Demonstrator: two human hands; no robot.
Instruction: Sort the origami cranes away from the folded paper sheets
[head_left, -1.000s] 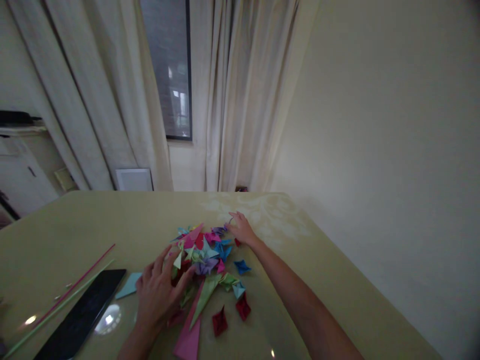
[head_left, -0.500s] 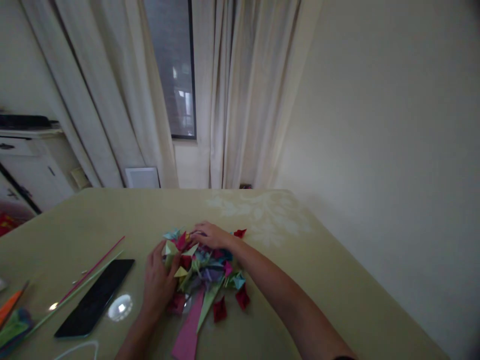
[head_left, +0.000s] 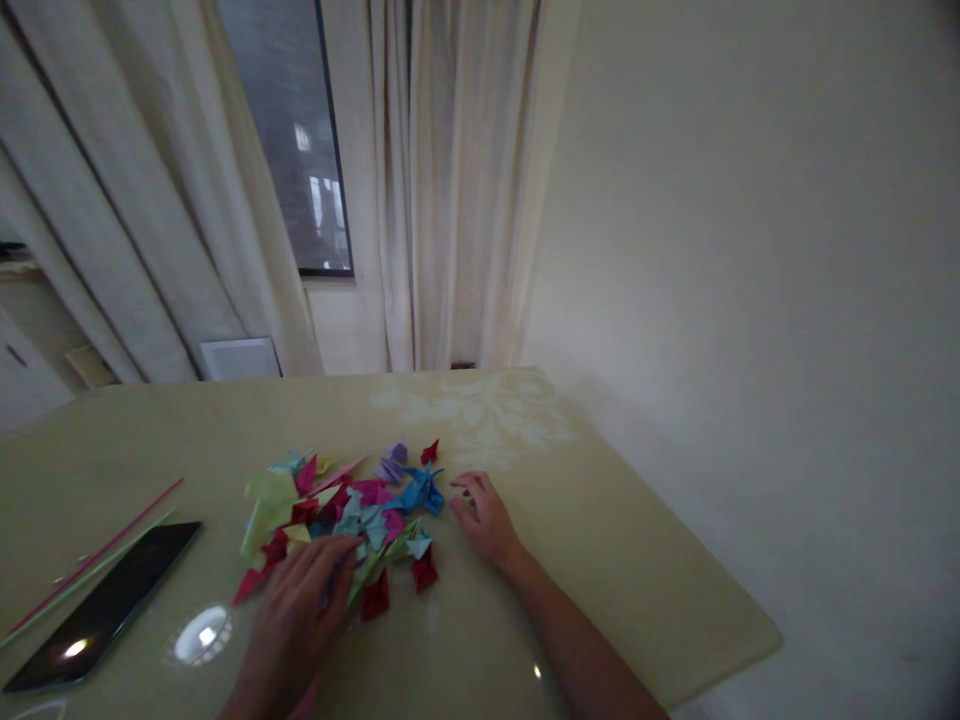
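Origami pieces in many colours lie in a loose pile on the table. My left hand is at the pile's near left, its fingers curled around a purple folded paper piece that is mostly hidden. A pink paper strip shows below that wrist. Just right of a blue paper crane, my right hand is held with its fingers bent and apart, nothing between them. Dark red pieces edge the near side, and a pale green paper spreads at the left.
A black phone lies at the left beside a pink stick and a green stick. The table meets a wall on the right. Curtains and a framed panel are behind it.
My right hand has drawn back from the pile's top to its right side. My left hand has come nearer, the pink strip now under its wrist. The pieces lie more spread out; the view has turned right.
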